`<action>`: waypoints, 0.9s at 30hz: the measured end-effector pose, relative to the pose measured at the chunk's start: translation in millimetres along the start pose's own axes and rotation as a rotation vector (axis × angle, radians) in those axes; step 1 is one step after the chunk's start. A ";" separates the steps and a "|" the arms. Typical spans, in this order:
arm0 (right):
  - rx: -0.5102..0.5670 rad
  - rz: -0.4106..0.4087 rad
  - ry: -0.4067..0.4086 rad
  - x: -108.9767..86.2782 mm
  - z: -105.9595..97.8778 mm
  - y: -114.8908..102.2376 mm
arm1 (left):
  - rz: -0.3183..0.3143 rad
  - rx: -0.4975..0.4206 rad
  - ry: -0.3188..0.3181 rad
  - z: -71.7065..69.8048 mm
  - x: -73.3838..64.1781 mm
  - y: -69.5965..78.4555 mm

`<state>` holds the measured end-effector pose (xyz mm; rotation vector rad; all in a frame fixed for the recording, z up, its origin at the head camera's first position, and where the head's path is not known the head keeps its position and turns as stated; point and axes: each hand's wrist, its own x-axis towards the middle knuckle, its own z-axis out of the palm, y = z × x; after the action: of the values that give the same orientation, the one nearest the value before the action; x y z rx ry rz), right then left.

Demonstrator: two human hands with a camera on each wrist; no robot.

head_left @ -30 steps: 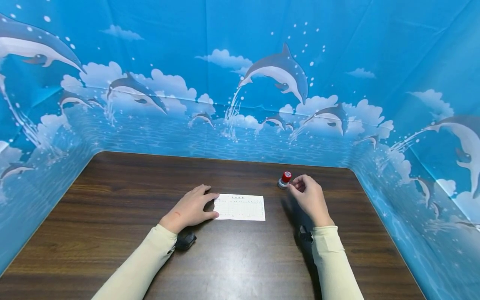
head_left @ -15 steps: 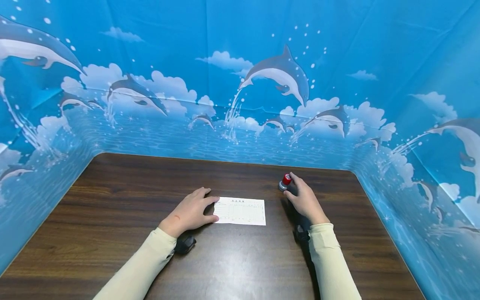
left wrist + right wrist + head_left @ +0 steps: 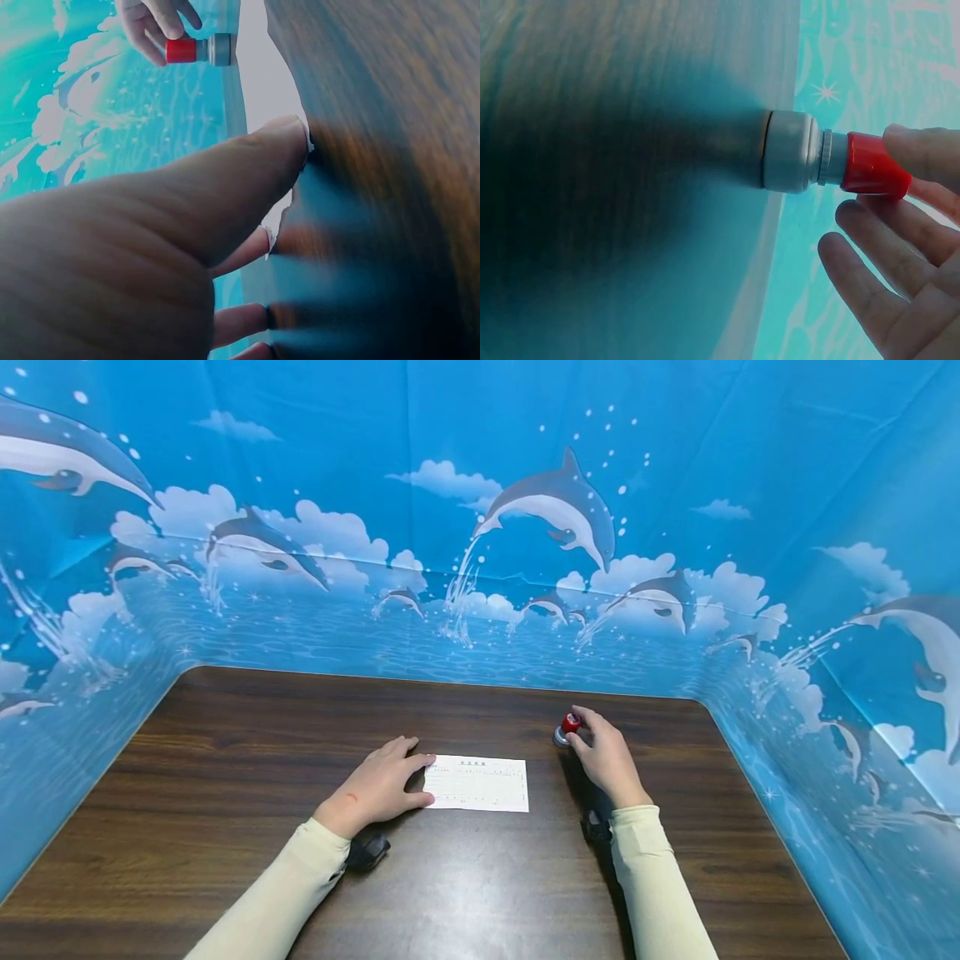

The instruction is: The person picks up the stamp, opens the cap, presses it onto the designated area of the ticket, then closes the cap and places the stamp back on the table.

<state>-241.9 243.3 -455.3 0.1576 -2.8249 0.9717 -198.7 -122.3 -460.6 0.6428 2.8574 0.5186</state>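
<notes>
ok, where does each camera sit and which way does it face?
Head: on the head, facing forward and down at the table and dolphin backdrop; left hand, right hand and both sleeves show.
Left wrist: on that wrist, facing over the paper slip, image turned sideways; left hand large, right hand at top.
Right wrist: on that wrist, facing the red-topped stamp, also sideways; only right hand shows.
Shared: both wrist views show stamp and right hand.
</notes>
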 end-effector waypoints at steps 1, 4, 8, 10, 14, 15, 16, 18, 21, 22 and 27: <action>-0.008 -0.007 0.007 -0.2 -0.5 -0.9 | 0.000 -0.001 0.001 -0.4 -0.5 0.0; -0.022 -0.014 0.032 -1.2 -2.5 -3.0 | 0.001 0.001 0.007 -2.1 -1.5 0.2; -0.017 -0.006 0.045 -2.6 -5.4 -5.4 | 0.006 0.005 0.005 -4.4 -2.3 1.1; -0.016 0.001 0.044 -3.2 -6.5 -6.1 | 0.007 0.007 0.000 -5.1 -2.8 1.5; -0.017 0.013 0.031 -5.1 -7.9 -6.5 | 0.002 0.004 -0.012 -6.1 -3.9 2.3; -0.017 0.016 0.029 -5.8 -8.2 -6.5 | 0.000 0.003 -0.013 -5.8 -3.8 2.2; -0.016 0.018 0.025 -6.8 -8.6 -6.7 | -0.001 0.002 -0.013 -5.6 -3.7 2.2; -0.014 0.022 0.020 -8.9 -9.2 -6.4 | -0.006 -0.001 -0.017 -4.7 -3.6 2.3; -0.014 0.026 0.008 -13.2 -10.8 -6.4 | -0.006 0.000 -0.020 -2.2 -3.1 1.8; -0.015 0.029 0.000 -14.7 -11.4 -6.4 | -0.005 -0.001 -0.019 -1.8 -3.0 1.8; -0.030 0.037 -0.047 -21.5 -14.9 -6.9 | 0.001 -0.010 -0.015 -1.6 -3.4 2.2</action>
<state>-218.1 248.1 -443.4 0.1270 -2.8937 0.9444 -195.2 -122.4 -458.0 0.6433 2.8383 0.5260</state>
